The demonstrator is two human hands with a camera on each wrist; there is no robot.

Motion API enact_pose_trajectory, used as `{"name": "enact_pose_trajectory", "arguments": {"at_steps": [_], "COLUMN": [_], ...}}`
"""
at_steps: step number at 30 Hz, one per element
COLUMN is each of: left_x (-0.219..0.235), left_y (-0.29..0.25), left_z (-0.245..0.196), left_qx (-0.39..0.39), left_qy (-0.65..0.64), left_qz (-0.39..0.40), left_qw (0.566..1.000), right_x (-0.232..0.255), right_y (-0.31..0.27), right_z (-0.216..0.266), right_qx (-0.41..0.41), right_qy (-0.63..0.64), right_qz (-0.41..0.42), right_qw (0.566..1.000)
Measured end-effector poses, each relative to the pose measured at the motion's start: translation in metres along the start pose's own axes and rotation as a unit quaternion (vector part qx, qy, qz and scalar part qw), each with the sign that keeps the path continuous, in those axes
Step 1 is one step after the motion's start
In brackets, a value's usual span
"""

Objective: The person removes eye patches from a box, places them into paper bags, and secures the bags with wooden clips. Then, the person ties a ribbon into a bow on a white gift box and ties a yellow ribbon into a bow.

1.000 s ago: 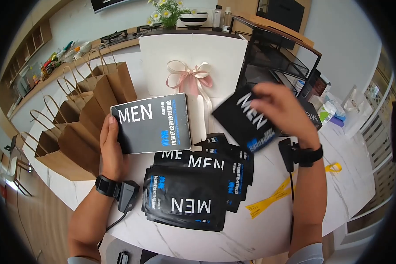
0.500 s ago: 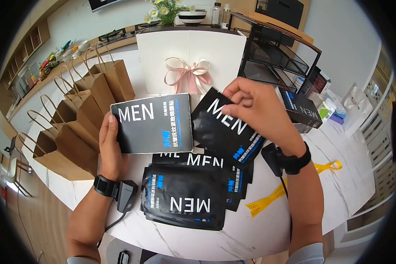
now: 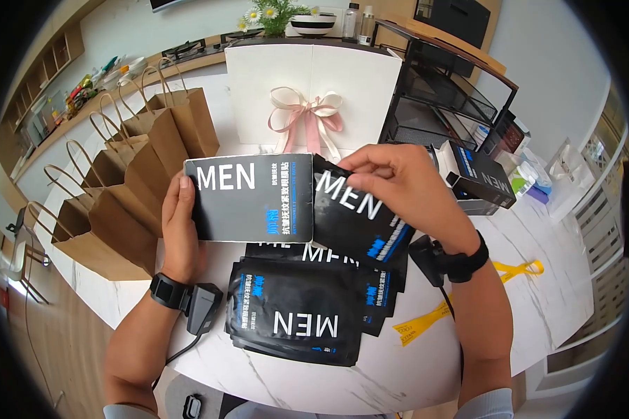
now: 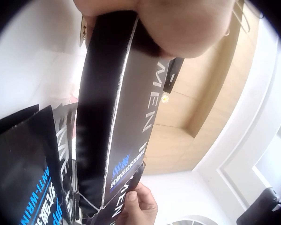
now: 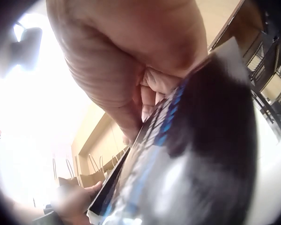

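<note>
My left hand (image 3: 180,230) grips a black box (image 3: 241,202) marked MEN by its left end, thumb on the front face. The box's right end faces my right hand (image 3: 402,188), which pinches a flat black sachet (image 3: 346,227) by its upper edge. The sachet's left edge sits right at that end of the box, as the left wrist view also shows, with the sachet (image 4: 114,208) beside the box's end. Below both hands lies a fanned pile of similar black sachets (image 3: 293,300) on the marbled table (image 3: 258,380).
Several brown paper bags (image 3: 112,223) stand in a row at the left. Behind the box is a white gift box (image 3: 258,98) with a ribbon bow (image 3: 306,112). Another black box (image 3: 482,178) and a mesh rack (image 3: 447,91) are at the right, a yellow ribbon (image 3: 423,328) nearer.
My right hand has carried its sachet leftward from the right side to the end of the box. My left hand still holds the box, now turned slightly more level.
</note>
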State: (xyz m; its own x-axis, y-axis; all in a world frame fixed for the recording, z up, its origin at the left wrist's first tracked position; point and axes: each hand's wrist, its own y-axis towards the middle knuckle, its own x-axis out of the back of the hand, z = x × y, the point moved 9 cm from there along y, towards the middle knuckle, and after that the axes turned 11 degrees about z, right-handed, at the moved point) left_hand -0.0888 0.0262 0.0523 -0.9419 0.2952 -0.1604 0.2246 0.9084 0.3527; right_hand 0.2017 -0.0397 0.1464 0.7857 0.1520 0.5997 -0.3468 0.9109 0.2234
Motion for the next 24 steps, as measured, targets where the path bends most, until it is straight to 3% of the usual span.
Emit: {"name": "enact_pose_trajectory", "arguments": {"at_steps": [3,7,11,13,19,21,24], "left_x": [-0.002,-0.010,-0.014,-0.012,0.004,0.004,-0.001], "left_y": [0.001,0.003,0.001,0.001,0.001,0.001,0.002], "left_z": [-0.001,-0.003,-0.001,0.002,0.008,0.007,0.004], "left_qx": [-0.005,-0.014,0.003,0.009,0.016,0.014,0.015], "left_qy": [0.000,0.010,-0.007,-0.025,-0.047,-0.050,-0.037], "left_qz": [-0.006,0.043,0.033,0.027,0.000,-0.007,-0.004], "left_qw": [1.000,0.999,0.999,0.999,0.999,0.999,0.999], "right_x": [0.003,-0.007,-0.007,-0.006,0.031,0.036,0.019], "right_y": [-0.001,-0.002,-0.004,-0.005,-0.020,-0.026,-0.016], "right_z": [-0.008,0.001,0.015,0.031,0.023,-0.012,-0.003], "right_qx": [-0.024,-0.014,-0.013,0.044,-0.075,-0.176,-0.088], "right_qy": [-0.033,0.004,0.037,-0.095,-0.222,-0.015,0.121], "right_qz": [0.015,0.040,-0.026,-0.036,0.048,0.073,0.052], "right_qw": [0.999,0.999,0.999,0.994,0.971,0.982,0.987]}}
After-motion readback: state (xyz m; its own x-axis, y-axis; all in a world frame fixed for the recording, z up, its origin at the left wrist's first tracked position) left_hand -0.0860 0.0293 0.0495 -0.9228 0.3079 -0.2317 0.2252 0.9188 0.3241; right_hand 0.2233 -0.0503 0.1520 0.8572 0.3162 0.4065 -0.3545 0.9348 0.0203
